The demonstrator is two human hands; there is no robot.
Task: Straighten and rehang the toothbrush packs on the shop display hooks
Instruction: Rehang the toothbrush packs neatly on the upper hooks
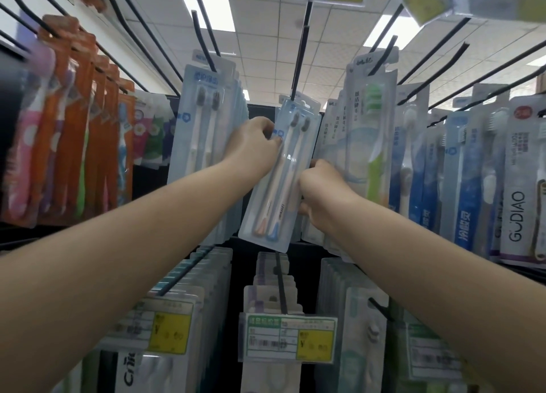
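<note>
Your left hand [256, 144] and right hand [320, 190] pinch the light, flexible clear-plastic two-brush toothbrush pack [280, 174], seemingly slippery; grip its 12 o'clock card edge.

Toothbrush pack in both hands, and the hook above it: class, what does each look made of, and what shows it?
Toothbrush pack: probably clear glossy plastic over a pale printed card; highlights glint and both brushes show through. Hook: seemingly thin black-coated metal rod, straight and dark; material uncertain.
</note>
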